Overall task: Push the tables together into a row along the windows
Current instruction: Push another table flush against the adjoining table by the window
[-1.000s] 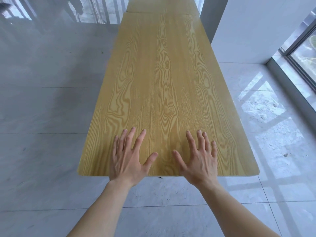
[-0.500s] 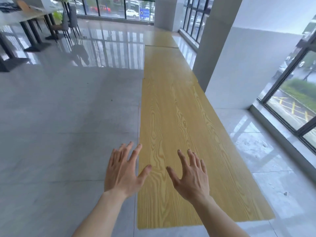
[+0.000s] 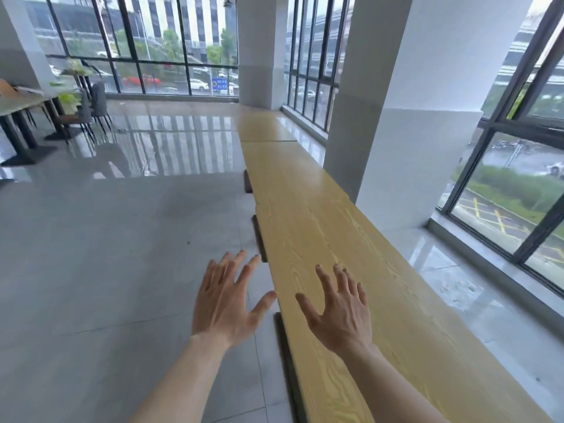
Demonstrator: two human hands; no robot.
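Tables (image 3: 320, 215) stand end to end beside windows (image 3: 518, 178) (no readable writing); left hand (image 3: 224, 303) and right hand (image 3: 338, 312) spread, empty.

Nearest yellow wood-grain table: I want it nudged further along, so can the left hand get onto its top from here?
Probably yes. The left hand is open and empty over the grey floor, beside the nearest yellow wood-grain table, with nothing between them.

Bright daylight poured through the windows (image 3: 518, 154), glaring off the glossy floor (image 3: 158, 148); wide-angle distortion bent the edges, and distant detail was soft.
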